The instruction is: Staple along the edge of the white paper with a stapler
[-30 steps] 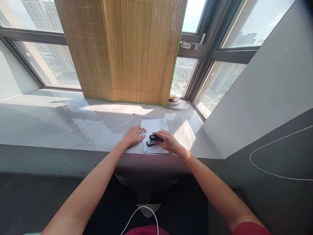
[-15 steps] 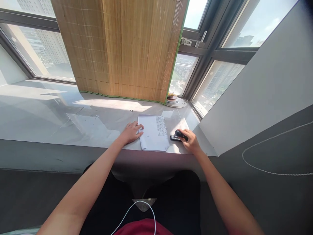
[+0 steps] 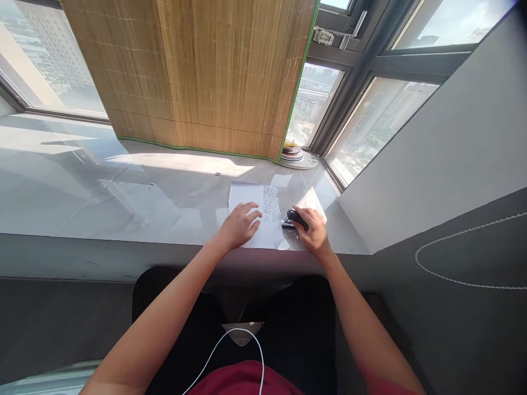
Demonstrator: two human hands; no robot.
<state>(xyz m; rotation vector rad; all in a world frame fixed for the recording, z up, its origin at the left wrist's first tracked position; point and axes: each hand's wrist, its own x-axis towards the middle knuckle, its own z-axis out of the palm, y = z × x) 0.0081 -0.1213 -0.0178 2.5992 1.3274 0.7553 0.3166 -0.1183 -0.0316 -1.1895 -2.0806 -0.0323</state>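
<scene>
White paper (image 3: 269,235) with a block of dark writing at its upper right lies on the pale window sill (image 3: 181,219). Over the middle of the sheet is my left hand (image 3: 241,224), its fingers apart and holding nothing; whether the fingertips press on the paper I cannot tell. My right hand (image 3: 313,229) grips a black stapler (image 3: 297,218) at the paper's right edge. The stapler's front end points left and meets that edge; whether the paper is between its jaws is too small to make out.
A bamboo blind (image 3: 193,77) hangs behind the sill. Stacked plates (image 3: 293,153) stand in the back right corner by the window. A small dark bit (image 3: 218,174) lies on the sill. To the right, a slanted white wall (image 3: 428,148) closes off the sill, with a beaded cord (image 3: 453,282) beyond.
My left hand has moved right, from the paper's left edge to over its middle. The stapler in my right hand has come left to the paper's right edge. The view has tilted down slightly.
</scene>
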